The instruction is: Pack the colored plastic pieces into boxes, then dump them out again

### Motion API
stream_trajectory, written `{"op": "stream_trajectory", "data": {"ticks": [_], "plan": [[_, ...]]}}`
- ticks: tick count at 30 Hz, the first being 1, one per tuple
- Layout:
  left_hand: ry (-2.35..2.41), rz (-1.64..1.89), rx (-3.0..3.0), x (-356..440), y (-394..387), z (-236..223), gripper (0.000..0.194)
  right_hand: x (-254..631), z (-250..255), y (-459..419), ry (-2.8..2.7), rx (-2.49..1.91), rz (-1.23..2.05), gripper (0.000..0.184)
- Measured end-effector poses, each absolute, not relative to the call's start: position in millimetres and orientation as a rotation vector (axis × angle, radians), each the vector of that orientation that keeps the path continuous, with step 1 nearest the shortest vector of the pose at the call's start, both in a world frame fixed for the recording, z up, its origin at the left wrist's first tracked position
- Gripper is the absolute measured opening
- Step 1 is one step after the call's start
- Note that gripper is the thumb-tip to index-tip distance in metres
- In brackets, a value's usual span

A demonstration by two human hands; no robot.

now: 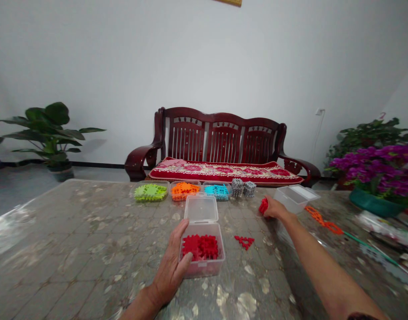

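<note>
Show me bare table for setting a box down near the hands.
Bare tabletop runs left of the red-piece box, below the green tray. A smaller patch sits below the red triangle, left of the right hand. Crowded: the far row of trays, and the right side around the orange strip.

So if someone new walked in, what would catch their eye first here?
The bright red interlocking plastic pieces in a clear plastic box stand out at the near centre of the mottled table, with the left hand against the box. Behind them, a dark wooden bench with a red floral cushion fills the back wall, and magenta flowers blaze at far right.
</note>
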State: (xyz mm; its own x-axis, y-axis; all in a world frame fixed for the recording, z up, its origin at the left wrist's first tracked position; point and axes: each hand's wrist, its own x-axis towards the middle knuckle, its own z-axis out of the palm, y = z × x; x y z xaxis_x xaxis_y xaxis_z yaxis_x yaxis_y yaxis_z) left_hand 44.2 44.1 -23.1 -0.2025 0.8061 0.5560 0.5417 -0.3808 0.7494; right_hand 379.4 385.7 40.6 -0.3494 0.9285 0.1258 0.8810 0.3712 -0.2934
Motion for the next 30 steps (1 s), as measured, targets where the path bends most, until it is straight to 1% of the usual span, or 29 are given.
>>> {"op": "stream_trajectory", "data": {"ticks": [2,6,14,19,20,24,25,30], "plan": [[1.584,1.619,1.829,44.4,44.0,-22.4,0.062,375.3,44.3,378.9,-2.393,-1.664,0.271,0.094],[1.571,1.597,1.845,45.3,41.8,-16.5,0.061,362.7,49.8,355.1,-2.499,-1.579,0.315,0.097],[1.503,1.609,1.838,47.6,39.0,-6.5,0.062,342.4,49.6,265.2,-2.711,-1.199,0.465,0.094],[1.429,1.609,1.864,49.3,38.4,-3.1,0.063,349.2,54.6,215.7,-2.776,-1.108,0.54,0.09],[1.428,1.609,1.863,49.4,38.4,-2.7,0.063,351.2,56.6,211.2,-2.778,-1.104,0.557,0.092],[1.426,1.605,1.847,49.6,39.3,-2.3,0.061,360.4,71.2,207.7,-2.791,-1.15,0.682,0.112],[1.424,1.604,1.843,49.6,39.5,-2.2,0.061,362.5,76.3,208.3,-2.78,-1.154,0.696,0.113],[1.416,1.604,1.822,49.7,39.5,-1.3,0.062,365.6,100.1,204.7,-2.703,-1.268,0.584,0.093]]}}
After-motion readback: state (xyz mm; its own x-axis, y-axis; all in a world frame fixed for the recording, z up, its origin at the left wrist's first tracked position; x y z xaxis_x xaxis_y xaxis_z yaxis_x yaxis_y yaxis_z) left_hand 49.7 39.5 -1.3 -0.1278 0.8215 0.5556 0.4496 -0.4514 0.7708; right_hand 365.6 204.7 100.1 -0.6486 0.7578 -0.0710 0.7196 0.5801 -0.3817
